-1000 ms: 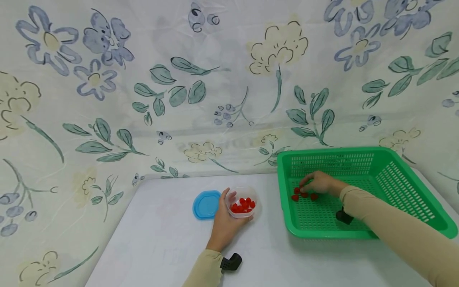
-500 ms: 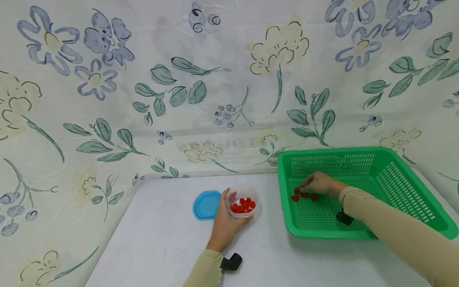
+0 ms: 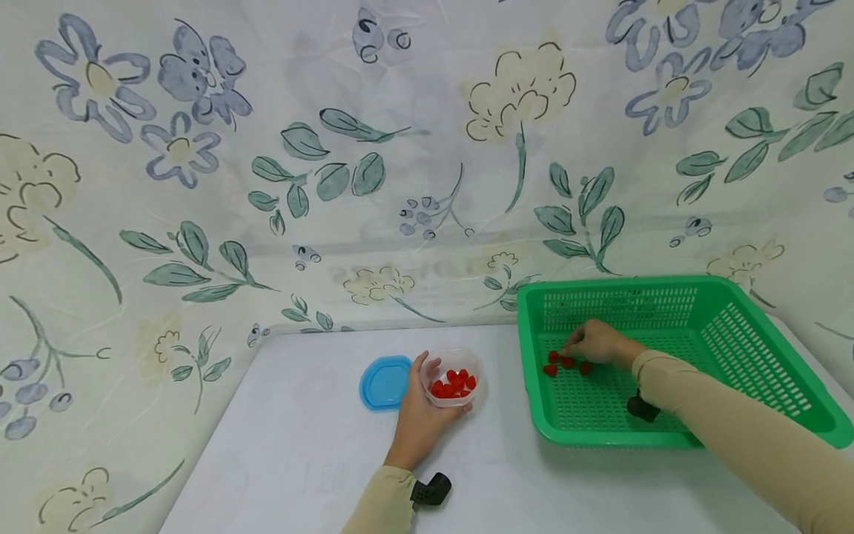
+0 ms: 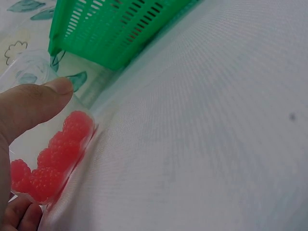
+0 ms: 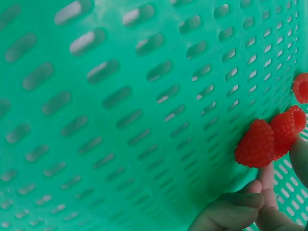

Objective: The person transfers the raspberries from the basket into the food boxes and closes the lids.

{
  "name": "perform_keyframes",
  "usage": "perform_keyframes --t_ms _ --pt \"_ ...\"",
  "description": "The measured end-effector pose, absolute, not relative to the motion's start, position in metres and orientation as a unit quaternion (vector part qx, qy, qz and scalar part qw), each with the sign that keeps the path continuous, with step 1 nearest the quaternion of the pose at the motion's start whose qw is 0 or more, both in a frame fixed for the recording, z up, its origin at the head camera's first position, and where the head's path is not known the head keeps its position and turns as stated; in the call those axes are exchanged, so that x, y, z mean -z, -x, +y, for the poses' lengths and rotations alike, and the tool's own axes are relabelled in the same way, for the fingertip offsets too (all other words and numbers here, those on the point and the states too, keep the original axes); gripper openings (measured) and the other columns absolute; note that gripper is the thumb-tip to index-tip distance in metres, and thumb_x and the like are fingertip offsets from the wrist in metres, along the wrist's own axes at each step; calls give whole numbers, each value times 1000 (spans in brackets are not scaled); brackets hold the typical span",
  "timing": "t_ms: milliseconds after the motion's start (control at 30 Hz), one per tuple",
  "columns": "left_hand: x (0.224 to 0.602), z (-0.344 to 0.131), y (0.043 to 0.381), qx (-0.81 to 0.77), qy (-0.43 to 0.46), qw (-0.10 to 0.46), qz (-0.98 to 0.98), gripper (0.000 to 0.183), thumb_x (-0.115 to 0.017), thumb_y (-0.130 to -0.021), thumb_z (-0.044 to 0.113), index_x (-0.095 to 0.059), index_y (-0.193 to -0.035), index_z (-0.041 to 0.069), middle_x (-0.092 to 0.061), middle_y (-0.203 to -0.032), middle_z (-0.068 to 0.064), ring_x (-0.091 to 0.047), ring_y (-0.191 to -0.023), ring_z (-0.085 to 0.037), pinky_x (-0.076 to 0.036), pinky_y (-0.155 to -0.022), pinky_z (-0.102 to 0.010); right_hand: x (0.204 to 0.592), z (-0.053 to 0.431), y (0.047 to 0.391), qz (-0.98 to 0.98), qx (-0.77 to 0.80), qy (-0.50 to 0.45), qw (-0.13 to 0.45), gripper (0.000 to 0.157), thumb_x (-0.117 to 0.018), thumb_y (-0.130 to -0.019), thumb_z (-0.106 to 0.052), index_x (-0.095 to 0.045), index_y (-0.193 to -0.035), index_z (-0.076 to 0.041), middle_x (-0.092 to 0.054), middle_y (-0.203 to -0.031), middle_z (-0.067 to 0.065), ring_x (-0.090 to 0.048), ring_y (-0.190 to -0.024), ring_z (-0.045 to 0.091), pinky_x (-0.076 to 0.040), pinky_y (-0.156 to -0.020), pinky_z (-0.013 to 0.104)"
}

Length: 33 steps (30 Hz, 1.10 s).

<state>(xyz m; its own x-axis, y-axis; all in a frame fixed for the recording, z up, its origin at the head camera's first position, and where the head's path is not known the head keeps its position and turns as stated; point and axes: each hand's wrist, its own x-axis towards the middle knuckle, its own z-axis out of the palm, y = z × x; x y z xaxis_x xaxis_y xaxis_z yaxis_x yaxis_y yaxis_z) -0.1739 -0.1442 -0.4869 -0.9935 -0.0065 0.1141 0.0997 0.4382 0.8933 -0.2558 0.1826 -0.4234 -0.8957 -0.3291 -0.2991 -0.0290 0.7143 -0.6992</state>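
Green basket, one, perforated, landmark for all entries: set on a white counter, its long side laid from left to right, with a flower-printed cloth hung behind. Raspberries, red, loose, four made out in the head view: contained in the green basket, grouped on its floor toward the left wall. Right hand, one: reached over the green basket's front rim and lowered to that group, its fingers directed downward and brought right beside the fruit; whether a raspberry is pinched or merely touched cannot be told. Governing relation, by judgement: the raspberries are placed immediately at the right fingertips, one berry further right in the green basket and the others at or just left of the fingers; the foremost one in the right wrist view is seen tilted, its blunt cone narrowed upward, so little long axis is offered. The right hand is judged the nearer by far. Clear cup, one, uncovered: stood left of the green basket, well apart from it, and partly filled with red berries. Left hand, one: wrapped about the cup, thumb on the side facing the green basket. Blue lid, one: laid flat farther left of the green basket, beyond the cup.
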Motion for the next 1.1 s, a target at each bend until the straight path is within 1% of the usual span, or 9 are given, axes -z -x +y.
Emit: perform_keyframes --t_ms 133,233,433,600,767,967,1100 --pt "486 -144 173 530 29 50 -846 104 -91 -74 20 -25 -155 17 -47 -151 -3 -43 -138 -30 -48 -103 -50 424 181 255 915 337 107 195 35 -70 -93 -24 -68 -109 8 -68 -104 16 -63 -93 28 -55 -78 42" --pt "486 -144 173 529 29 51 -847 105 -91 -73 20 -25 -155 17 -47 -151 -3 -43 -138 -30 -49 -103 -50 423 180 254 920 326 115 187 35 -73 -91 -24 -68 -106 7 -68 -99 15 -63 -87 24 -55 -75 39" --pt "487 -144 173 529 29 53 -846 105 -91 -73 21 -25 -155 17 -47 -151 -2 -43 -138 -29 -48 -104 -51 422 180 253 921 323 128 177 31 -72 -92 -19 -69 -106 9 -69 -100 17 -64 -86 24 -56 -72 38" --pt "490 -145 174 528 28 53 -847 105 -91 -73 22 -25 -155 17 -47 -151 -2 -44 -138 -30 -48 -103 -51 421 181 253 919 330 125 178 26 -71 -92 -16 -71 -102 7 -69 -96 14 -64 -86 24 -55 -72 38" --pt "491 -145 174 528 25 51 -847 105 -92 -73 22 -25 -155 17 -48 -150 -2 -44 -138 -30 -50 -101 -51 420 182 252 918 334 119 179 25 -73 -91 -16 -71 -102 6 -69 -96 13 -64 -85 22 -55 -72 37" --pt "489 -144 174 530 21 50 -847 106 -92 -73 21 -25 -155 17 -47 -150 -2 -43 -138 -30 -50 -101 -51 419 183 253 923 323 131 165 21 -73 -90 -16 -74 -96 5 -71 -90 11 -63 -78 20 -53 -65 33" --pt "488 -144 174 527 23 51 -848 106 -92 -73 21 -25 -155 17 -47 -151 -2 -43 -138 -30 -50 -101 -51 416 182 253 919 338 128 158 21 -71 -92 -18 -76 -96 2 -72 -94 9 -64 -83 21 -53 -68 34"
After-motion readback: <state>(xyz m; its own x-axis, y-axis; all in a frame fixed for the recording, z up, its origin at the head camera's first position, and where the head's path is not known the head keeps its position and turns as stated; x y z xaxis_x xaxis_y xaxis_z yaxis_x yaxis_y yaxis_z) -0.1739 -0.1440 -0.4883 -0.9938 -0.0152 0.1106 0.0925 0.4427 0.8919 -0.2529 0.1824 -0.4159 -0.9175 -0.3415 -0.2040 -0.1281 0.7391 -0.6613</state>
